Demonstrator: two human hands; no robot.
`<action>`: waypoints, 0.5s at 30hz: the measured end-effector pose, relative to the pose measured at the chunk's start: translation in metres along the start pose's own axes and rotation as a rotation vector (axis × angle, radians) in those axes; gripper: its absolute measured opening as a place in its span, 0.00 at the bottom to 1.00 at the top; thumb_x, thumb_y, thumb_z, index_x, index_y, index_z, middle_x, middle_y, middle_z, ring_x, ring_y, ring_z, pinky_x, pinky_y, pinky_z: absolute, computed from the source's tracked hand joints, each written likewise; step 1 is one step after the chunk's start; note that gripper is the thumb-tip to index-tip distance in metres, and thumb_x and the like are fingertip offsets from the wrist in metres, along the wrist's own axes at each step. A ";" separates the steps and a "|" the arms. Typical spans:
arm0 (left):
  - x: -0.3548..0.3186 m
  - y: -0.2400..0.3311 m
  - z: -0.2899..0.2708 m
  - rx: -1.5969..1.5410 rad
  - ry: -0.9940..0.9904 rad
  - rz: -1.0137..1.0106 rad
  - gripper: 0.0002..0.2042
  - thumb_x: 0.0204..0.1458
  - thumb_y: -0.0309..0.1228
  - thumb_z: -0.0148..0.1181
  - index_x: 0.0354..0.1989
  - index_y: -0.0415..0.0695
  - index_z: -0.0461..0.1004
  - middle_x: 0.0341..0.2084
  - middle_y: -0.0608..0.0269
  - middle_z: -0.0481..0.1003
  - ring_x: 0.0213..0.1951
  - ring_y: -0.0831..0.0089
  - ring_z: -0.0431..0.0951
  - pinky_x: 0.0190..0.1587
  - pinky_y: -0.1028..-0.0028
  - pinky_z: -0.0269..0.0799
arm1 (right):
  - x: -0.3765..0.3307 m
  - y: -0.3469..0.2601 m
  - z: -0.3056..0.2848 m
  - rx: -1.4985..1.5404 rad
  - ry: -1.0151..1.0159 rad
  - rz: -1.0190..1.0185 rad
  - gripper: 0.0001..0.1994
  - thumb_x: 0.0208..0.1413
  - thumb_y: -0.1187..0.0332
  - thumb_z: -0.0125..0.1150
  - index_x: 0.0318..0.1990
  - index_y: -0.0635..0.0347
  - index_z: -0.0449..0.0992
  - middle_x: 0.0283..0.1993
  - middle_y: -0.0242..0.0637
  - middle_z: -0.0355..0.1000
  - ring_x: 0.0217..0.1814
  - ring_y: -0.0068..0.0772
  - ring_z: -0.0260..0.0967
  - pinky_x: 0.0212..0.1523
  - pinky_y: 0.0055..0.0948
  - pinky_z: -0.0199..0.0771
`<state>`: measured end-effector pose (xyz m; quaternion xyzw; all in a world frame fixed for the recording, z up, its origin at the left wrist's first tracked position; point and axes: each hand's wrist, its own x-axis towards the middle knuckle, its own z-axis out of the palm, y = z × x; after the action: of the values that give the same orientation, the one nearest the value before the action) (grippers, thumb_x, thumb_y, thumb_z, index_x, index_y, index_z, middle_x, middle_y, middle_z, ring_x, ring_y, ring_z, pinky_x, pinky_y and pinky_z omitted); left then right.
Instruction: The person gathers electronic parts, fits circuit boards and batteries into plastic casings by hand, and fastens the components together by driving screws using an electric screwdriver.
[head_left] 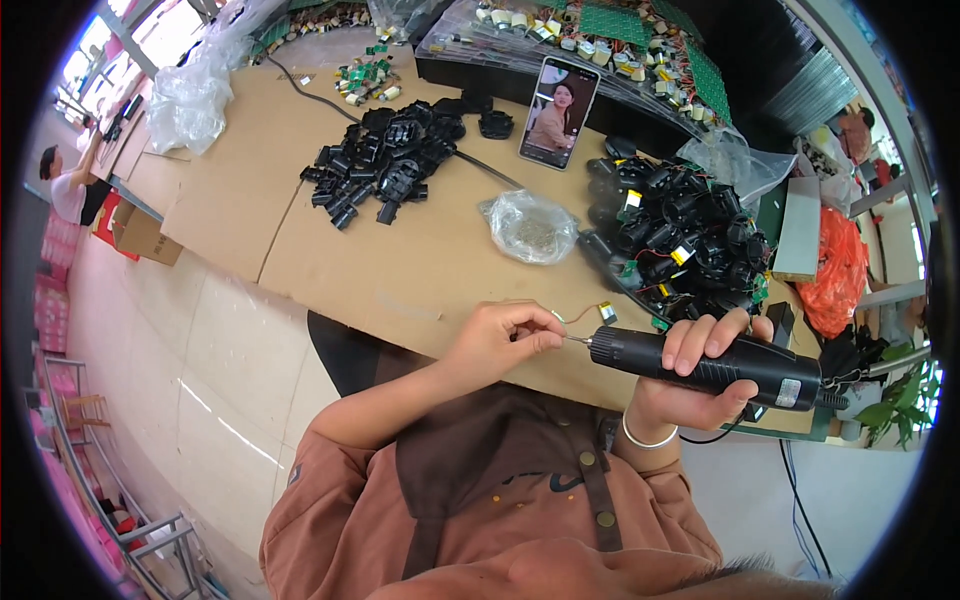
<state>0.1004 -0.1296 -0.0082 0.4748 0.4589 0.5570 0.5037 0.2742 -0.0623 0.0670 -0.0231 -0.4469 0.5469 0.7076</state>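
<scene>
Two-handed, aiming black electric screwdriver [725, 368] toward 9 o'clock.
Wrapped in right grip [680, 402] along 9-to-3 axis; pinching beside bit [577, 340] with left grip [500, 345], contents unclear.

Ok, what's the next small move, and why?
Probably steady the black screwdriver in the right grip: its thin bit ends close to the pinched fingertips of the left grip, and anything they hold is too small to make out.

One head-worn fisheye view is recorded, directed downward; the flat, brown, cardboard-covered bench [400, 270] is seen from above at close range.
</scene>
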 end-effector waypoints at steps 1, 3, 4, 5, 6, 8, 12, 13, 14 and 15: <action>-0.002 -0.002 0.001 -0.004 0.004 -0.001 0.04 0.52 0.26 0.61 0.32 0.38 0.76 0.23 0.73 0.73 0.23 0.90 0.65 0.25 0.85 0.62 | -0.001 0.001 0.001 0.046 -0.004 0.029 0.30 0.52 0.53 0.61 0.57 0.55 0.57 0.32 0.34 0.59 0.20 0.25 0.62 0.20 0.25 0.67; -0.006 -0.006 0.002 -0.131 0.017 -0.055 0.05 0.53 0.26 0.60 0.35 0.37 0.75 0.24 0.72 0.74 0.26 0.89 0.68 0.29 0.85 0.66 | -0.003 0.003 0.003 0.051 -0.008 0.044 0.30 0.52 0.53 0.62 0.57 0.54 0.57 0.32 0.34 0.59 0.20 0.26 0.62 0.20 0.25 0.68; -0.007 -0.006 0.002 -0.132 0.020 -0.056 0.05 0.53 0.26 0.60 0.35 0.37 0.75 0.24 0.72 0.74 0.26 0.89 0.68 0.29 0.85 0.66 | -0.003 0.003 0.003 0.049 -0.002 0.036 0.30 0.52 0.54 0.62 0.57 0.54 0.57 0.32 0.34 0.59 0.20 0.26 0.62 0.20 0.26 0.68; -0.008 -0.006 0.002 -0.176 0.018 -0.071 0.06 0.54 0.26 0.59 0.36 0.36 0.74 0.26 0.71 0.74 0.29 0.88 0.70 0.32 0.85 0.68 | -0.004 0.004 0.004 0.046 0.005 0.027 0.30 0.51 0.54 0.62 0.57 0.54 0.57 0.32 0.34 0.59 0.20 0.26 0.62 0.20 0.26 0.68; -0.009 -0.006 0.002 -0.220 0.017 -0.087 0.06 0.54 0.26 0.58 0.36 0.36 0.73 0.28 0.70 0.74 0.31 0.87 0.72 0.35 0.84 0.69 | -0.004 0.004 0.004 0.046 0.005 0.029 0.30 0.51 0.54 0.62 0.57 0.54 0.57 0.32 0.34 0.59 0.20 0.26 0.62 0.20 0.26 0.68; -0.011 -0.005 0.002 -0.256 -0.003 -0.105 0.06 0.55 0.26 0.57 0.36 0.36 0.73 0.29 0.69 0.74 0.33 0.85 0.73 0.37 0.83 0.70 | -0.005 0.003 0.005 0.041 -0.019 0.047 0.30 0.52 0.54 0.62 0.57 0.55 0.57 0.32 0.35 0.59 0.20 0.26 0.62 0.20 0.26 0.68; -0.012 -0.008 0.004 -0.290 -0.033 -0.125 0.05 0.56 0.26 0.55 0.36 0.36 0.72 0.31 0.68 0.74 0.35 0.84 0.73 0.39 0.82 0.70 | -0.007 0.003 0.005 0.054 -0.043 0.059 0.30 0.52 0.55 0.62 0.57 0.56 0.57 0.31 0.35 0.59 0.19 0.26 0.62 0.20 0.26 0.68; -0.013 -0.008 0.005 -0.291 -0.033 -0.125 0.05 0.56 0.26 0.55 0.36 0.36 0.72 0.31 0.68 0.74 0.35 0.84 0.73 0.39 0.82 0.70 | -0.008 0.002 0.004 0.048 -0.040 0.058 0.30 0.52 0.55 0.62 0.57 0.56 0.57 0.31 0.36 0.59 0.19 0.27 0.62 0.20 0.26 0.68; -0.013 -0.007 0.005 -0.262 -0.026 -0.107 0.05 0.56 0.26 0.55 0.36 0.36 0.72 0.31 0.68 0.74 0.34 0.84 0.73 0.39 0.82 0.70 | -0.008 0.002 0.004 0.043 -0.038 0.056 0.30 0.52 0.55 0.62 0.57 0.57 0.57 0.31 0.36 0.59 0.19 0.27 0.62 0.20 0.26 0.68; -0.014 -0.007 0.005 -0.232 -0.019 -0.089 0.05 0.56 0.26 0.55 0.35 0.36 0.72 0.30 0.68 0.74 0.34 0.84 0.73 0.38 0.82 0.70 | -0.009 0.002 0.004 0.042 -0.038 0.057 0.30 0.52 0.55 0.62 0.57 0.57 0.57 0.31 0.36 0.59 0.19 0.27 0.62 0.20 0.26 0.68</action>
<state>0.1071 -0.1426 -0.0154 0.3977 0.4073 0.5789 0.5838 0.2705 -0.0704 0.0633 -0.0105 -0.4479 0.5764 0.6834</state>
